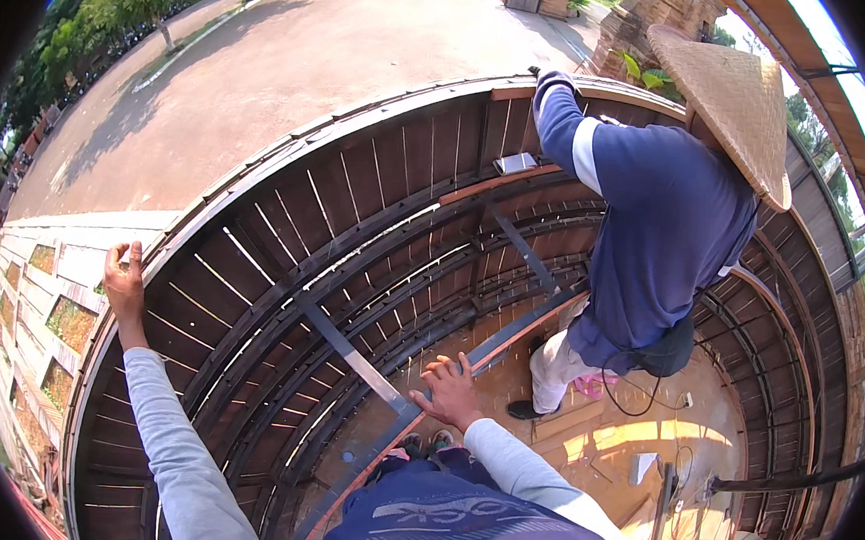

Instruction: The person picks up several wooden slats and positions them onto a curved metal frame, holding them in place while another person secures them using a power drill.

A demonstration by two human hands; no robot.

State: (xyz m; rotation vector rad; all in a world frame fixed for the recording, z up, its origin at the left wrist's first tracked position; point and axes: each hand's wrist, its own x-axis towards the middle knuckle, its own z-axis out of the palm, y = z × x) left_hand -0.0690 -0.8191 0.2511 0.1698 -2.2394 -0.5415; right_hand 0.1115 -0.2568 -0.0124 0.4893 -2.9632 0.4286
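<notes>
My left hand [123, 294] is at the top edge of a curved, dark slatted wall [222, 265], its fingers pointing up and slightly apart. Nothing shows in it, though part of the palm is turned away. Over a long metal bar [529, 329] that runs diagonally in front of my body, my right hand [449, 392] is laid with its fingers bent across it. A shorter flat metal crosspiece [347, 349] joins that bar near my right hand and reaches to the wall's inner ribs.
A co-worker [646, 225] in a blue top and woven conical hat stands inside the curve, one gloved hand on the wall's rim. Far below lies a sunlit floor [592, 432] with boards and cables. A dark pole [789, 481] juts in from the right. Outside is a paved yard [295, 80].
</notes>
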